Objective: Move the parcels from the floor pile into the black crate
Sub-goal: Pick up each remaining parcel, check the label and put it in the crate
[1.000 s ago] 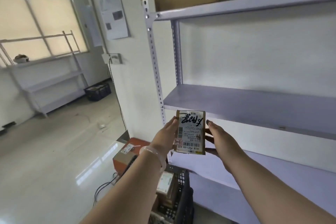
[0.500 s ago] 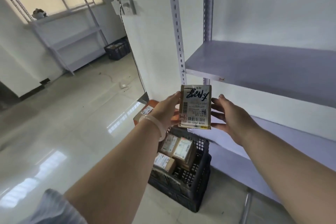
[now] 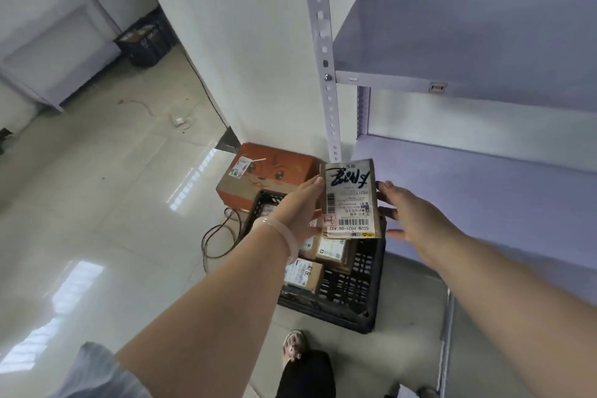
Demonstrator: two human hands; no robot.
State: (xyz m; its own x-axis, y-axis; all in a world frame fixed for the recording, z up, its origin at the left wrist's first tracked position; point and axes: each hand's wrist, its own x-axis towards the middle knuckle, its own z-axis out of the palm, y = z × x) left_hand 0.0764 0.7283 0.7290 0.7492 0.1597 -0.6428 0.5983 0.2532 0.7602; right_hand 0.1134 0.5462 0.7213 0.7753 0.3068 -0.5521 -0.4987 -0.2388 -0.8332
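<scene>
Gripping parcel (image 3: pixel 350 200) labelled "502B P021-00 A32", left hand (image 3: pixel 298 215), right hand (image 3: pixel 415 223) released beside, black crate (image 3: pixel 361 284) below

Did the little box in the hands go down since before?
Yes. The small parcel was level with the middle shelf; now it is lower, beside the bottom shelf, right above the black crate.

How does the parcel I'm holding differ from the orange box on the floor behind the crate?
The held parcel is small, flat and plain brown; the orange box is much bulkier, with a cartoon face printed on it. The held parcel is up in the air, gripped by the left hand, above the black crate; the orange box rests on the floor. The parcel's label covers most of its face; the box's label is a small corner sticker. Both are labelled cardboard.
</scene>
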